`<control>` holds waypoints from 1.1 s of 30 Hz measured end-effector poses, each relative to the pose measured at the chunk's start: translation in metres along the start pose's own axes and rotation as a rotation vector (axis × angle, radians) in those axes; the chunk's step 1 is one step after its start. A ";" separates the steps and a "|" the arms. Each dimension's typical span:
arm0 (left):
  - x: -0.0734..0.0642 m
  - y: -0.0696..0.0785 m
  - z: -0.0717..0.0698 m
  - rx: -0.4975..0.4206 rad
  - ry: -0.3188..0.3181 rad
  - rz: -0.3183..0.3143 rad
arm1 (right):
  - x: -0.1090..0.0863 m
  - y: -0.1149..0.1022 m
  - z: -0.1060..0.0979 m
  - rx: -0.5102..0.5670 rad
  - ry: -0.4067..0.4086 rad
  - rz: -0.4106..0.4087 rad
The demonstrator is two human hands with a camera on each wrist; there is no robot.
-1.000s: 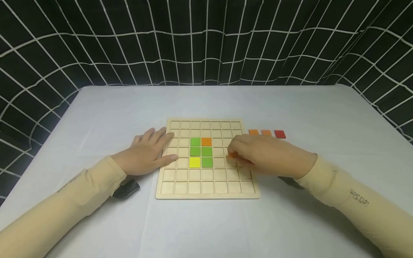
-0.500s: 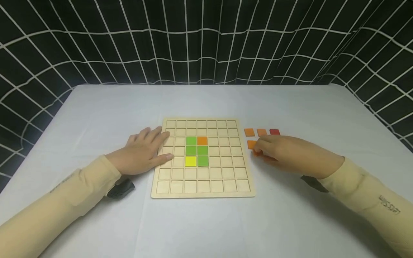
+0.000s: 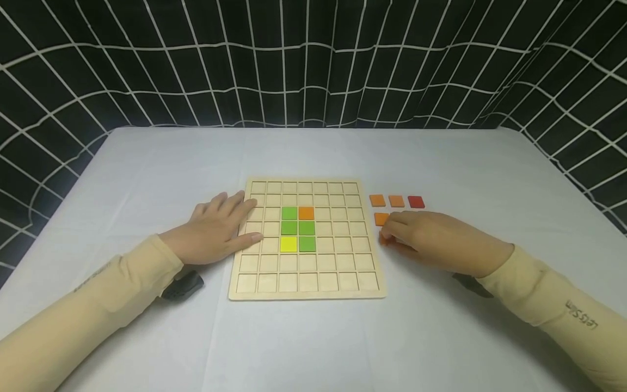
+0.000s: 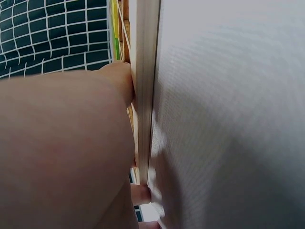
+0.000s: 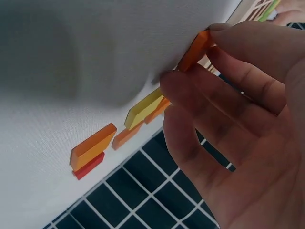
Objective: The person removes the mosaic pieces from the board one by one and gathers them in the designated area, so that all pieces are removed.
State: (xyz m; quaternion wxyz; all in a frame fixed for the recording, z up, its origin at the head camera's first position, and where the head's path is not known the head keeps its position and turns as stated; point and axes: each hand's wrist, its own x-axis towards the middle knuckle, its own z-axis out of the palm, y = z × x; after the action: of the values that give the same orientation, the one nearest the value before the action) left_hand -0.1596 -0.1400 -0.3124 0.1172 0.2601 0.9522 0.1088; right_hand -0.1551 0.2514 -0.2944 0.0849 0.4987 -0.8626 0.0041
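Note:
My left hand [image 3: 213,228] lies with spread fingers on the left border of a wooden grid board [image 3: 266,282]. Just off the board's right edge, my right hand [image 3: 436,239] pinches an orange square tile [image 5: 194,50] between thumb and fingertips, close over the white table. In the right wrist view a yellow tile [image 5: 144,108] and another orange tile [image 5: 93,148] stand beyond the fingers; the hand hides both in the head view. Set in the middle of the board are several green tiles [image 3: 289,227], one orange tile [image 3: 306,213] and one yellow tile [image 3: 288,244].
Right of the board, a back row has two orange tiles [image 3: 377,200] and a red tile [image 3: 416,202]. An orange tile [image 3: 381,219] lies before that row, by the right fingertips. A black curtain [image 3: 313,65] with white grid lines hangs behind the table [image 3: 294,348].
My right hand has moved right, from over the board's right side to the loose tiles, with an orange tile at its fingers, then slightly back left. My left hand has stayed on the board.

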 end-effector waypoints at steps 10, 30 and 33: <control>0.000 0.000 0.000 0.002 -0.004 -0.006 | 0.014 -0.005 -0.008 -0.041 0.009 -0.022; 0.002 -0.001 0.002 0.007 0.002 -0.007 | 0.105 -0.026 0.001 -0.006 -0.170 -0.002; 0.001 -0.002 0.002 -0.001 -0.003 -0.011 | 0.114 -0.025 0.006 -0.005 -0.183 0.001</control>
State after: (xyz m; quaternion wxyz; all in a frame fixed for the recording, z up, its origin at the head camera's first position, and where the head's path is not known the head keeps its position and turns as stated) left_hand -0.1604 -0.1408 -0.3150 0.1193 0.2548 0.9535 0.1084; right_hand -0.1906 0.1402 -0.2853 0.0068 0.4965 -0.8669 -0.0435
